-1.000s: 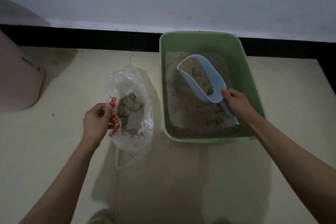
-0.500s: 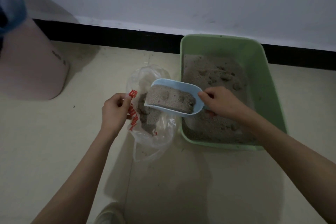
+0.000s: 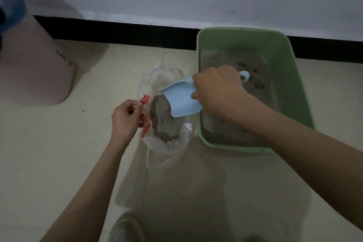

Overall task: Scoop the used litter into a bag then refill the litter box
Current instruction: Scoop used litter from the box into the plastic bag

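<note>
A green litter box (image 3: 279, 45) stands on the floor by the wall, holding grey litter (image 3: 225, 129). Left of it lies a clear plastic bag (image 3: 172, 149) with red print, with a heap of grey litter inside. My left hand (image 3: 125, 118) pinches the bag's left rim and holds it apart. My right hand (image 3: 218, 88) grips the handle of a light blue scoop (image 3: 180, 102). The scoop is tipped mouth-down over the bag's opening, its underside facing me. The handle's end pokes out behind my hand over the box.
A pink rounded container (image 3: 35, 68) stands at the far left against the wall. A black skirting strip (image 3: 117, 31) runs along the wall's foot. A shoe tip (image 3: 125, 230) shows at the bottom. Bare tiled floor (image 3: 49, 153) stretches to the left and in front.
My right hand carried the full scoop from the box leftwards over the bag, then turned it mouth-down into the bag. My left hand kept its hold on the bag's rim.
</note>
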{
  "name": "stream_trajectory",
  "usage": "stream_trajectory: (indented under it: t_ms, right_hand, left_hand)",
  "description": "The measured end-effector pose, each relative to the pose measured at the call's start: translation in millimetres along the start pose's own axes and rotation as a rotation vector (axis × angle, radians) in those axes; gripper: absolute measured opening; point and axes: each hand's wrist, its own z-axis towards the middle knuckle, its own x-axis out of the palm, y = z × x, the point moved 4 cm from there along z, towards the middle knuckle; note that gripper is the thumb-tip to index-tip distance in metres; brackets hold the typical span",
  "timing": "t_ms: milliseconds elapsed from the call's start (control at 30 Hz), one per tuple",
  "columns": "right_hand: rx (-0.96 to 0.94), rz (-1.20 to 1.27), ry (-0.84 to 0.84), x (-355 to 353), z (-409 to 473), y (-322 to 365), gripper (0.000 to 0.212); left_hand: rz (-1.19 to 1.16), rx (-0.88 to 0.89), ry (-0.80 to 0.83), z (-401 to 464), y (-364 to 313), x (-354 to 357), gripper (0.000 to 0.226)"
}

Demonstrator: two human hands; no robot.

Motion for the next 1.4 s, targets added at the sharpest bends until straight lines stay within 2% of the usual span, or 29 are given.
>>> stream_trajectory:
  t_ms: [100, 300, 400, 533, 700, 867, 1033, 1167, 1267, 1400]
  right_hand:
    - [0.071, 0.207, -0.033, 5, -10, -27, 0.028]
    - [0.456, 0.755, -0.157, 49, -46, -111, 0.036]
    - [0.719, 0.778, -0.157, 83, -67, -150, 0.041]
    - [0.99, 0.663, -0.024, 120, -81, -182, 0.048]
    - [0.965, 0.658, 0.008, 127, -58, -185, 0.047]
    - [0.91, 0.597, 0.07, 127, -30, -183, 0.033]
    - [0.964, 0.538, 0.06, 134, -39, -192, 0.037]
    - [0.989, 0.602, 0.056, 158, -51, -188, 0.052]
    - [1.011, 0.695, 0.066, 171, -46, -183, 0.055]
    - [1.0, 0.831, 0.043, 182, -30, -173, 0.047]
  left_hand:
    - [0.002, 0.0, 0.009, -1, -1, 0, 0.019]
    - [-0.022, -0.008, 0.021, -3, -2, 4, 0.019]
    - [-0.03, -0.006, 0.043, -4, -3, 7, 0.019]
    - [-0.04, 0.003, 0.053, -4, -5, 13, 0.02]
    - [-0.025, 0.014, 0.057, -2, -3, 14, 0.018]
    - [-0.009, 0.019, 0.048, 1, -1, 11, 0.017]
    - [-0.032, -0.007, 0.024, 5, 5, 10, 0.018]
    - [-0.038, -0.02, 0.025, 7, 8, 14, 0.012]
    - [-0.042, -0.025, 0.032, 8, 8, 16, 0.016]
    - [-0.046, -0.032, 0.044, 8, 6, 16, 0.018]
